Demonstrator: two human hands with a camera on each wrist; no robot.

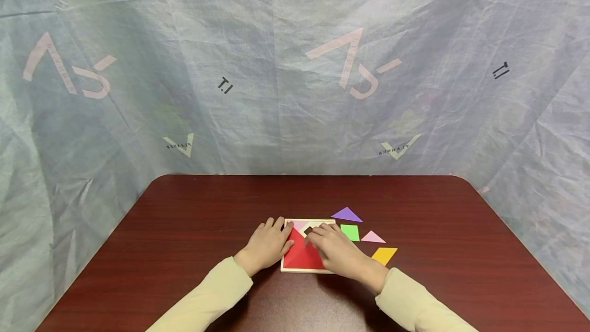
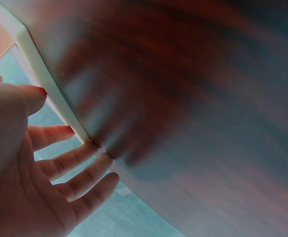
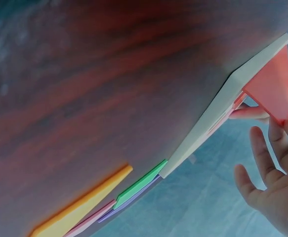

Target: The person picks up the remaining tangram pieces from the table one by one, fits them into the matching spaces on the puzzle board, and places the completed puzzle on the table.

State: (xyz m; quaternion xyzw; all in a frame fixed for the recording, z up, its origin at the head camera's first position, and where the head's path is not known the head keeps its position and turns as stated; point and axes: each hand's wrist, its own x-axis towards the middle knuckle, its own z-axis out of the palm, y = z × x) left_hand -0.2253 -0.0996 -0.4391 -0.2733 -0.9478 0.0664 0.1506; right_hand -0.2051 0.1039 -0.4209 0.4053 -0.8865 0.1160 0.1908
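A shallow square tangram tray (image 1: pixel 306 271) with a pale rim lies on the table, red pieces covering its left and lower parts. My left hand (image 1: pixel 268 244) rests at its left side; in the left wrist view, the fingers (image 2: pixel 67 163) of that hand are spread, fairly straight, with tips along the rim. My right hand (image 1: pixel 338 249) reaches over the tray's right side. In the right wrist view, its thumb and a finger pinch the corner of a red triangle (image 3: pixel 272 84), which stands tilted over the tray. A pink piece (image 1: pixel 298 224) shows at the tray's far left corner.
Right of the tray lie a purple triangle (image 1: pixel 348 214), a green square (image 1: pixel 350 232), a small pink triangle (image 1: pixel 373 237) and a yellow-orange parallelogram (image 1: pixel 385 255). The glossy dark red table (image 1: pixel 184 250) reaches back to a grey printed cloth (image 1: pixel 276 91).
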